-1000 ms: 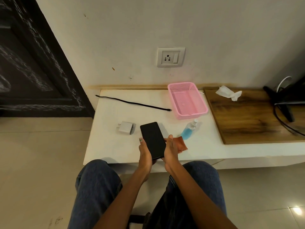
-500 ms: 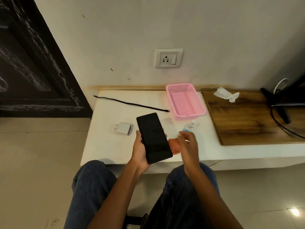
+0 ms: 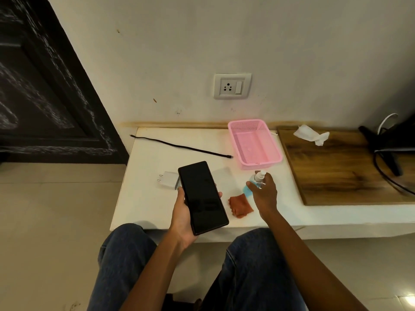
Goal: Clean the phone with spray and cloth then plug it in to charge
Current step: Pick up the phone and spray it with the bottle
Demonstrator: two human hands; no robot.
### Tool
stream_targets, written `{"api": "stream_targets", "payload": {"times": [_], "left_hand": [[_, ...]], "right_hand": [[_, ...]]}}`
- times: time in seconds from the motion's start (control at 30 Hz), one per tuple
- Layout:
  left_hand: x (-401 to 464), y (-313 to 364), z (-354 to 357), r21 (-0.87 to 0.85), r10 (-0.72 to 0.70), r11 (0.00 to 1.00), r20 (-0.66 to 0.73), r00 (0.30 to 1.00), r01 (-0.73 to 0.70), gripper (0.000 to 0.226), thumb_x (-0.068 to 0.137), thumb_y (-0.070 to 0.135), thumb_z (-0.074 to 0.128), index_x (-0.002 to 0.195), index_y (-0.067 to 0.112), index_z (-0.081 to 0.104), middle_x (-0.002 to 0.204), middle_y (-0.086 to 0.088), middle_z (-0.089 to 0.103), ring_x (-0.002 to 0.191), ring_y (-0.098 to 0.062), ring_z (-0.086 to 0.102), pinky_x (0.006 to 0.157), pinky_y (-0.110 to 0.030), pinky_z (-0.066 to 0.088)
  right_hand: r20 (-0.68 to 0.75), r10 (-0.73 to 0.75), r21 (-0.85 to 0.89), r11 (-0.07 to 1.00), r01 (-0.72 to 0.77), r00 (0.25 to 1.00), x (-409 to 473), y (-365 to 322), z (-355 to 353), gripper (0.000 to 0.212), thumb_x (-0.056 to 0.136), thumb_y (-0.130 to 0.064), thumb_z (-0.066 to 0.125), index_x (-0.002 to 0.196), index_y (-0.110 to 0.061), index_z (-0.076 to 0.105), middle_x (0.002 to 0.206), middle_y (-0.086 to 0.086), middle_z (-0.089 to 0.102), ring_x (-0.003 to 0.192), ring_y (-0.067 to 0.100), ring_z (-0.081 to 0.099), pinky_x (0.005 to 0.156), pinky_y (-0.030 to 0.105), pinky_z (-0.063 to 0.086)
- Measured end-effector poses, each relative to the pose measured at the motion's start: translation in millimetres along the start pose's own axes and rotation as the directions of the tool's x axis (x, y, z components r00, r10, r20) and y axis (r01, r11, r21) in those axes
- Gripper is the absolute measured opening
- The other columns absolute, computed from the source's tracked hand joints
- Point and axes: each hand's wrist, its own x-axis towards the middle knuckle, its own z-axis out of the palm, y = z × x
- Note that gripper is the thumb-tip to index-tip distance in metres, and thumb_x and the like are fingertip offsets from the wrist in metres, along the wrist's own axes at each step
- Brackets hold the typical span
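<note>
The black phone (image 3: 203, 197) is gripped screen-up in the left hand (image 3: 183, 217) above the bench (image 3: 146, 198); the spray bottle (image 3: 256, 182), between pink basket (image 3: 254, 143) and orange cloth (image 3: 240, 206), is partly hidden by the right hand (image 3: 263, 193), its grasp unclear; the charger adapter (image 3: 167, 179) is just left of the phone

Left hand (image 3: 186, 217) was palm up, fingers curled round the phone (image 3: 202, 197), forearm angled in from below. Right hand (image 3: 263, 194) reached forward, fingers closing round the spray bottle (image 3: 258, 178).

Legible text: none. The phone (image 3: 202, 197) screen is dark, and the spray bottle (image 3: 256, 184) shows no readable label.
</note>
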Motion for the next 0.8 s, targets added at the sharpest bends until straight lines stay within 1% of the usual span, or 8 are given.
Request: {"api": "stream_targets", "payload": {"times": [0.13,0.27,0.37,0.43,0.53,0.6,0.67,0.8], "left_hand": [[-9.7,7.6,1.3,0.028,0.025,0.999,0.008,1.000,-0.025,0.069,0.088,0.071,0.028,0.116,0.023,0.069,0.119,-0.014,0.068,0.108,-0.031,0.066,0.079,-0.047,0.056],[-25.6,12.7,2.0,0.039,0.045,0.998,0.042,0.998,-0.047,0.070,0.088,0.071,0.025,0.112,0.025,0.071,0.120,-0.010,0.068,0.108,-0.028,0.066,0.079,-0.044,0.056],[-38.5,17.1,3.9,0.045,0.075,0.996,0.062,0.995,-0.078,0.069,0.087,0.072,0.027,0.113,0.025,0.071,0.121,-0.011,0.068,0.108,-0.028,0.066,0.082,-0.045,0.055],[-47.2,20.5,5.6,0.039,0.090,0.995,0.073,0.993,-0.093,0.069,0.086,0.072,0.030,0.115,0.024,0.069,0.122,-0.010,0.067,0.109,-0.028,0.066,0.083,-0.045,0.054],[-57.9,25.6,8.2,0.053,0.112,0.992,0.087,0.990,-0.117,0.068,0.086,0.072,0.031,0.117,0.024,0.068,0.123,-0.010,0.066,0.109,-0.027,0.065,0.086,-0.046,0.053],[-64.1,29.3,9.4,0.073,0.127,0.988,0.082,0.988,-0.133,0.068,0.087,0.072,0.030,0.118,0.024,0.067,0.123,-0.011,0.066,0.110,-0.028,0.065,0.086,-0.046,0.053],[-70.2,32.4,10.8,0.095,0.136,0.985,0.080,0.987,-0.144,0.068,0.087,0.072,0.029,0.118,0.024,0.067,0.122,-0.011,0.067,0.110,-0.029,0.065,0.085,-0.045,0.053],[-81.0,36.6,12.8,0.125,0.153,0.979,0.089,0.984,-0.163,0.069,0.088,0.071,0.028,0.122,0.023,0.064,0.121,-0.012,0.067,0.109,-0.029,0.066,0.085,-0.045,0.054]], "right_hand": [[0.049,-0.113,0.052,0.992,0.111,0.992,-26.8,-26.5,-11.3,0.052,0.088,-0.019,0.062,0.135,-0.013,0.042,0.138,0.008,0.049,0.123,0.026,0.049,0.103,0.035,0.038],[0.133,-0.257,0.119,0.963,0.242,0.957,-69.5,-56.2,-26.5,0.055,0.091,-0.024,0.057,0.140,-0.025,0.032,0.145,-0.002,0.040,0.128,0.019,0.043,0.097,0.025,0.033],[0.147,-0.425,0.161,0.901,0.402,0.893,-103.4,-78.7,-34.6,0.053,0.091,-0.027,0.055,0.133,-0.041,0.025,0.142,-0.015,0.031,0.132,0.011,0.034,0.102,0.026,0.030],[0.137,-0.552,0.165,0.831,0.531,0.822,-124.3,-93.0,-38.1,0.053,0.089,-0.033,0.053,0.129,-0.048,0.022,0.146,-0.013,0.025,0.135,0.007,0.027,0.107,0.027,0.026],[0.116,-0.654,0.135,0.756,0.641,0.747,-146.5,-106.4,-40.0,0.059,0.086,-0.034,0.050,0.127,-0.061,0.017,0.147,-0.004,0.025,0.136,0.013,0.028,0.105,0.029,0.035],[0.091,-0.683,0.130,0.730,0.671,0.725,-156.9,-111.4,-40.3,0.066,0.084,-0.033,0.055,0.121,-0.070,0.015,0.135,-0.014,0.031,0.127,0.004,0.037,0.096,0.018,0.045],[0.041,-0.719,0.106,0.693,0.713,0.693,-163.8,-112.6,-38.8,0.068,0.080,-0.031,0.061,0.121,-0.066,0.019,0.127,-0.024,0.029,0.121,-0.014,0.034,0.088,-0.003,0.035],[0.017,-0.736,0.067,0.676,0.734,0.676,-177.4,-111.6,-33.2,0.065,0.080,-0.032,0.062,0.128,-0.049,0.023,0.126,-0.021,0.030,0.118,-0.013,0.035,0.088,-0.007,0.029]]}}
